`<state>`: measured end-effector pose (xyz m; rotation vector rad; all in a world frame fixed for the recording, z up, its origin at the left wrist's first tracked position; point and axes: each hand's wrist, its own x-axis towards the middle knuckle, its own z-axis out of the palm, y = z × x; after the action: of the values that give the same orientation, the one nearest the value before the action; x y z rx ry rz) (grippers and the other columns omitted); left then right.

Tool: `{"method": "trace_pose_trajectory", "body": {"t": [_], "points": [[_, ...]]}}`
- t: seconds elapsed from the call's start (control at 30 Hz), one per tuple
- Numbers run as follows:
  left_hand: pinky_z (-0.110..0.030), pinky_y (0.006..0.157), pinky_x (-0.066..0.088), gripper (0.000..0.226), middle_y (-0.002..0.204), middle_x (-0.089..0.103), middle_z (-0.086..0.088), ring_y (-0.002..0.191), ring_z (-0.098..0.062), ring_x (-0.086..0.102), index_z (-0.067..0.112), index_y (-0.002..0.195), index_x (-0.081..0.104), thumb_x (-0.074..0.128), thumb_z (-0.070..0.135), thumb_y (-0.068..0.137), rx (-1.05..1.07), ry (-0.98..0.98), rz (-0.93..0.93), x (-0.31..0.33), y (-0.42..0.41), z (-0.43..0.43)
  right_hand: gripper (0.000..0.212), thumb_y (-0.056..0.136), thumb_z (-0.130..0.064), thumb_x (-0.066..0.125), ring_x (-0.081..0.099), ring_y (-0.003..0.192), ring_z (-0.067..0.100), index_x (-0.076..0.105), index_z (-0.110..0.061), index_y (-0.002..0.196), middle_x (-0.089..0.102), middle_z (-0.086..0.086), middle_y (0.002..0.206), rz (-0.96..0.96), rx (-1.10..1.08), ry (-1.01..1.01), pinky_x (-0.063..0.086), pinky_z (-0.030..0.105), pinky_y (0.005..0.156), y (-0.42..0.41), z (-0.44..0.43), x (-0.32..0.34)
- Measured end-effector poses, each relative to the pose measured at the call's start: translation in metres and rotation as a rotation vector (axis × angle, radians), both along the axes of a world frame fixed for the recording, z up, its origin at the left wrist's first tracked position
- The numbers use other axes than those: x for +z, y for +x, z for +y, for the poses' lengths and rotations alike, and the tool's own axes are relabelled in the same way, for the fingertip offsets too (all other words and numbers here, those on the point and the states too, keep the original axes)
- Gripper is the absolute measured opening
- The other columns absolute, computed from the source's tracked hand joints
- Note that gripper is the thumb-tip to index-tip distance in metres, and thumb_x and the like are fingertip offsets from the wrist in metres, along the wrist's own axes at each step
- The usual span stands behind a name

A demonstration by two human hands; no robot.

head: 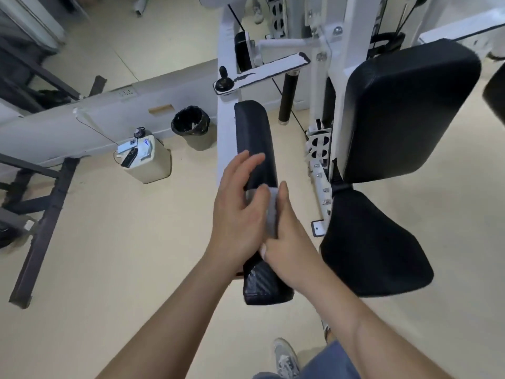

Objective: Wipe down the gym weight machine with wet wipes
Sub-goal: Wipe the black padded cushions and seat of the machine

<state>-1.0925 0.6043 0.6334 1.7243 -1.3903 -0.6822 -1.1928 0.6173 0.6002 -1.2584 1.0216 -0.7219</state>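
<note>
We stand over the white gym weight machine [225, 138], both bare arms reaching down to its long black arm pad [255, 132], which runs away from us beside the frame. The wet wipe [272, 214], a pale grey folded strip, lies on top of this pad about halfway along it, caught between our two hands.

Our left hand [237, 214] hovers at the pad's left side with its fingers [247, 160] loose and spread. The upper ones stretch out over the black cover, and the lower ones bend down onto the wipe's upper left corner. It grips nothing.

Our right hand [292, 247] lies against the wipe's right edge, forefinger straight along it and thumb bent in at its lower end. We cannot tell whether this hand pinches the wipe or only presses it to the pad.

To the right sit the black seat pad [377, 242] and, above it, the tilted black back pad [410, 110]. On the cream floor [123, 269] to the left stand a bin [191, 125] with a black liner and a pale box [153, 165] with a phone and small items on top. One grey shoe [285, 356] shows below.
</note>
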Motion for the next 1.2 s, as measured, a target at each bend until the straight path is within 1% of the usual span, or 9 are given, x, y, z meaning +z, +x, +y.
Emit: {"method": "trace_pose_trajectory", "body": {"t": [0.1,0.17,0.27,0.4,0.53,0.6,0.77,1.03,1.2], "points": [[-0.007,0.108,0.023,0.058,0.155,0.023,0.024,0.139,0.014,0.016,0.034,0.137,0.051,0.047,0.021,0.08,-0.22,0.07,-0.048,-0.003,0.001,0.054,0.074,0.095,-0.024,0.059,0.044,0.108,-0.026,0.01,-0.08,0.103,0.039,-0.04,0.12,-0.045,-0.018,0.032,0.04,0.001,0.081,-0.01,0.067,0.004],[-0.007,0.109,0.02,0.059,0.157,0.015,0.025,0.142,0.012,0.009,0.032,0.141,0.047,0.047,0.025,0.083,-0.291,0.076,-0.103,-0.008,0.004,0.074,0.075,0.088,-0.03,0.065,0.044,0.115,-0.02,0.012,-0.073,0.119,0.042,-0.033,0.127,-0.001,-0.05,0.021,0.04,0.006,0.09,-0.007,0.091,-0.003],[-0.014,0.116,0.013,0.058,0.159,0.012,0.022,0.144,0.009,0.003,0.027,0.145,0.04,0.045,0.039,0.088,-0.319,0.058,-0.202,-0.013,0.006,0.08,0.077,0.08,-0.011,0.073,0.062,0.104,-0.003,0.029,-0.025,0.142,0.061,-0.007,0.121,0.014,-0.017,0.115,0.052,0.018,0.08,-0.015,0.076,-0.008],[-0.02,0.118,0.013,0.052,0.159,0.015,0.018,0.145,0.006,0.005,0.025,0.147,0.039,0.048,0.033,0.096,-0.299,0.056,-0.209,-0.012,0.002,0.072,0.093,0.073,0.004,0.074,0.064,0.11,0.02,0.025,-0.028,0.145,0.062,0.006,0.121,-0.065,0.245,0.252,0.057,0.036,0.084,-0.04,0.039,-0.001],[-0.031,0.118,0.024,0.056,0.158,0.023,0.011,0.144,-0.002,0.021,0.024,0.145,0.039,0.059,0.017,0.093,-0.218,0.062,-0.134,-0.008,0.001,0.054,0.03,0.094,-0.019,0.059,0.063,0.114,0.029,0.064,-0.011,0.121,0.069,0.012,0.117,-0.339,-0.017,0.428,0.045,0.041,0.099,-0.044,0.045,-0.008],[-0.034,0.112,0.036,0.061,0.15,0.036,0.015,0.136,-0.006,0.037,0.031,0.141,0.041,0.069,0.019,0.088,-0.091,0.078,-0.03,-0.003,0.003,0.046,0.035,0.1,-0.044,0.047,0.068,0.097,0.021,0.075,-0.026,0.092,0.076,0.0,0.092,-0.314,-0.151,0.493,0.046,0.036,0.095,-0.036,0.051,0.002],[-0.001,0.082,0.042,0.037,0.128,0.054,0.021,0.108,0.016,0.05,0.036,0.123,0.056,0.066,0.023,0.09,0.064,0.08,0.152,-0.002,0.001,0.061,0.063,0.095,-0.065,0.031,0.062,0.11,0.025,0.061,-0.019,0.124,0.065,0.007,0.122,-0.04,-0.098,0.257,0.046,0.041,0.103,-0.009,0.023,0.006],[-0.02,0.101,0.035,0.043,0.141,0.045,0.021,0.126,0.0,0.044,0.035,0.142,0.043,0.045,0.024,0.1,0.058,0.202,0.147,0.016,-0.003,0.04,0.061,0.098,-0.053,0.022,0.024,0.135,-0.008,0.015,-0.03,0.154,0.027,-0.016,0.155,-0.029,-0.112,0.135,0.016,0.007,0.104,-0.015,0.071,-0.004],[-0.016,0.103,0.026,0.047,0.144,0.038,0.023,0.131,0.003,0.037,0.028,0.15,0.034,0.038,0.036,0.103,0.065,0.253,0.235,0.021,-0.007,0.016,0.047,0.105,-0.04,0.024,-0.002,0.144,-0.012,0.009,-0.035,0.149,0.002,-0.023,0.159,0.069,-0.039,-0.361,0.002,0.015,0.118,0.003,0.027,-0.006]]}}
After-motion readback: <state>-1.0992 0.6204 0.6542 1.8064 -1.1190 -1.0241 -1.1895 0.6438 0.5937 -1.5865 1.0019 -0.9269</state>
